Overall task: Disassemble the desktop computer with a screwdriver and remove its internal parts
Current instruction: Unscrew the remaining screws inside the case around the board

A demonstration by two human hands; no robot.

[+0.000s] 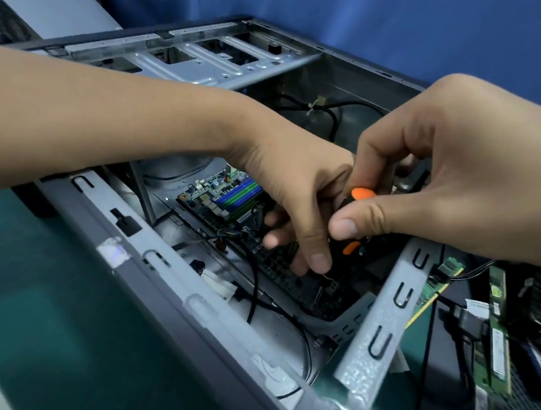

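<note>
Head view: from where I stand, the grey sheet-steel desktop computer case (166,280) lies open on its side across the green tabletop (33,295), its far end near the tabletop's back edge by the blue wall. It looks heavy and stiff, and I'd guess its thin edges are sharp, so the frame rails are the place to lift it.

On the case floor sits the flat green motherboard (202,197) with blue and green memory slots, not yet lifted out. I'd judge it light and rigid but fragile. Take it by its bare edges, never by the components, and only once the screws and the black cables (254,290) are free.

Outside the case, toward the tabletop's right edge, lie loose green memory sticks (495,348).

Over the middle of the case a black screwdriver with orange grips (361,194) stands roughly upright; I can't make out its tip. The left hand (297,191) curls round the lower handle, and the right hand (467,180) pinches the top between thumb and fingers. It looks like a light, grippy tool, best held by the handle.
</note>
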